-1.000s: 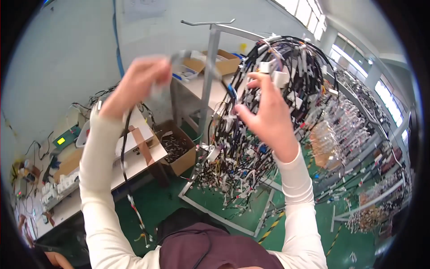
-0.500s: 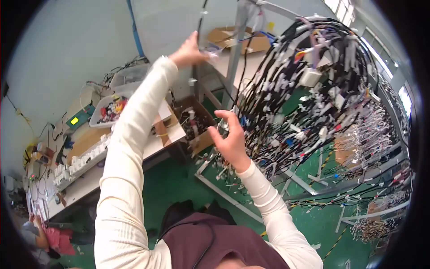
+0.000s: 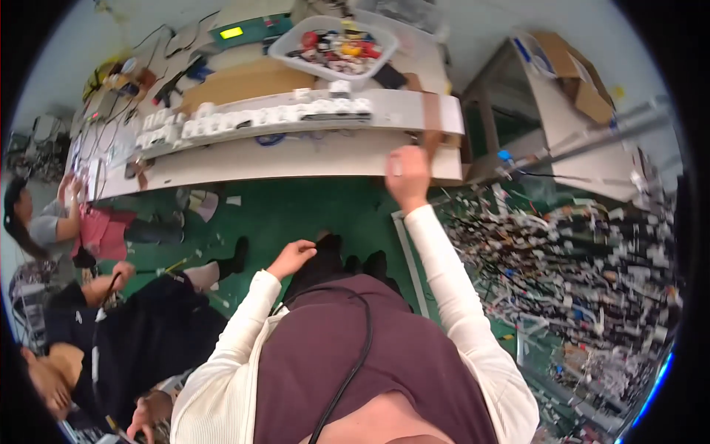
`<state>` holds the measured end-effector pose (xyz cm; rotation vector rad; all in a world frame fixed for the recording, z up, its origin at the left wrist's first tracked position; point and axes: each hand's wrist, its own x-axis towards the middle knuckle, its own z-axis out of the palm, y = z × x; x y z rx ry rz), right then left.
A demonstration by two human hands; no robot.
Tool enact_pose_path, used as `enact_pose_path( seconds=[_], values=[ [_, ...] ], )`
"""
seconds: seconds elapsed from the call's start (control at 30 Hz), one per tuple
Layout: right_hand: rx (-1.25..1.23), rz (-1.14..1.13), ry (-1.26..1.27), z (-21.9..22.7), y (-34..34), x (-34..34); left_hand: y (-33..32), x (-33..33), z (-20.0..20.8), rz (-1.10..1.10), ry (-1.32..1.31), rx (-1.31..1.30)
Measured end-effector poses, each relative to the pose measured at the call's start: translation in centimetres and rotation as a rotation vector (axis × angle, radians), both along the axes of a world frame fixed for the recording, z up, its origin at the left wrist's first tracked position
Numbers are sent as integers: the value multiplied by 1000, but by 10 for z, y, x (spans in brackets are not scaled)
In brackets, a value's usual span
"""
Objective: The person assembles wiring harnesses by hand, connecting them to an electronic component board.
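My right hand (image 3: 409, 177) is closed in a fist at the front edge of the white workbench (image 3: 244, 171), near its right end. Whatever its curled fingers may hold is hidden. Just beyond it, brown tape (image 3: 431, 118) wraps the end of a long pale rail that carries a row of white connector blocks (image 3: 274, 115). Low in front of my body, above the green floor, is my left hand (image 3: 293, 257). Its fingers are bent and close together, with nothing visible in them.
A clear bin (image 3: 285, 50) of colourful small parts and a green device (image 3: 259, 29) stand at the bench's back. Dense hanging cable bundles (image 3: 562, 274) fill the right side. One co-worker in dark clothes (image 3: 140, 333) is close at my left; another in grey (image 3: 48, 222) works farther off.
My view has swung left, from the hanging cables to the bench. My left hand, raised beside a hanging cable before, is now low. My right hand has gone from spread fingers to a fist.
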<state>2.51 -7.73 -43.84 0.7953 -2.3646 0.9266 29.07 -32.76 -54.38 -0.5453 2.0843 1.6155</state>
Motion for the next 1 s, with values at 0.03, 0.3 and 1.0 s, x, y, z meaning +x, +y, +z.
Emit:
enact_pose_path(
  seconds=[0.03, 0.3, 1.0],
  values=[
    [-5, -121, 53, -7, -11, -19, -31, 9, -12, 59, 53, -57],
    [321, -36, -43, -19, 28, -47, -79, -33, 184, 509, 789, -826],
    [-31, 1929, -791, 89, -283, 145, 97, 195, 342, 1365, -241, -2797]
  ],
)
